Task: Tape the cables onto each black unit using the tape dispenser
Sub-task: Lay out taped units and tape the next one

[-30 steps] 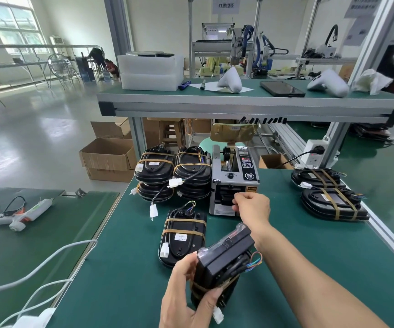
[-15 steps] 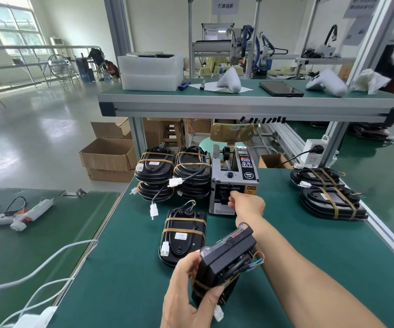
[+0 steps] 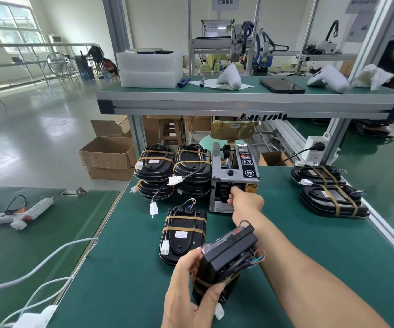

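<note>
Glue gun (image 3: 21, 210) lay on the side bench, far left. Left hand (image 3: 188, 297) gripped a black unit (image 3: 224, 263) above the green table (image 3: 125, 268) — fingers curled round it. Taped unit (image 3: 183, 230) lay flat beside. Right hand (image 3: 245, 202) reached into the tape dispenser (image 3: 235, 176) mouth — fingers curled there, pinch unclear. Two finished units (image 3: 328, 190) sat far right.

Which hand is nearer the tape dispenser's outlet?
Right. The right hand reaches into the tape dispenser outlet, fingers at the slot. The left hand is nearer the camera, gripping a black unit above the table.
</note>
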`<state>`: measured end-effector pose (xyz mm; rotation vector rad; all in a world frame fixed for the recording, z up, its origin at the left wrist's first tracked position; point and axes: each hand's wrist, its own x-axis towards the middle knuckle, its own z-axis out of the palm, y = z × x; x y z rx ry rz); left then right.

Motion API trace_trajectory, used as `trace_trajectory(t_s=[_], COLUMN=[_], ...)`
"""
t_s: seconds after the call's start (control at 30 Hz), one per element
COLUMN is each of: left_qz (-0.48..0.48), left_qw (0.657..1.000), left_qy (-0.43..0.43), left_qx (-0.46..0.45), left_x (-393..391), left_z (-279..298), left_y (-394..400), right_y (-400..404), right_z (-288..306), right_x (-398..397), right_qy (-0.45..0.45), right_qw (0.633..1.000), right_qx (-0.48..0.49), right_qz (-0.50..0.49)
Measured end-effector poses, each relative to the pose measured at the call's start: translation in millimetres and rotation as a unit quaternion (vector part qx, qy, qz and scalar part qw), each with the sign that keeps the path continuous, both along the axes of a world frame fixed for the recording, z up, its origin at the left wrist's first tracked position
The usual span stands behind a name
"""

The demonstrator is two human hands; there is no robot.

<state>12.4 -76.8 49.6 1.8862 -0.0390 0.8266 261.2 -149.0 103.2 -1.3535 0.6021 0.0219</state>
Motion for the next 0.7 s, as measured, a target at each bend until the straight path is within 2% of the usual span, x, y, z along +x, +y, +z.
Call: trace_trajectory(t_s=[0.3,0.5,0.6,0.7], left_qz=[0.001,-0.003,-0.006,-0.005], left_qw=[1.000,1.000,1.000,1.000], left_qy=[-0.009,-0.007,-0.006,-0.004], left_qx=[-0.009,-0.008,-0.009,-0.011], left_x=[1,-1,-2,-2], left_z=[-3,-3,-2,-2], left_y=[0,0,1,1], right_y=[-5,-45,-67,-93], right_z=[4,-6,-4,17], right_x=[0,-37,-60,-83], right_qy=[0.013,0.049,0.012,-0.070], right_qw=[0.998,0.985,0.981,0.976], right_qx=[-0.051,-0.057,-0.038,-0.005], right_qz=[0.028,0.156,0.188,0.207])
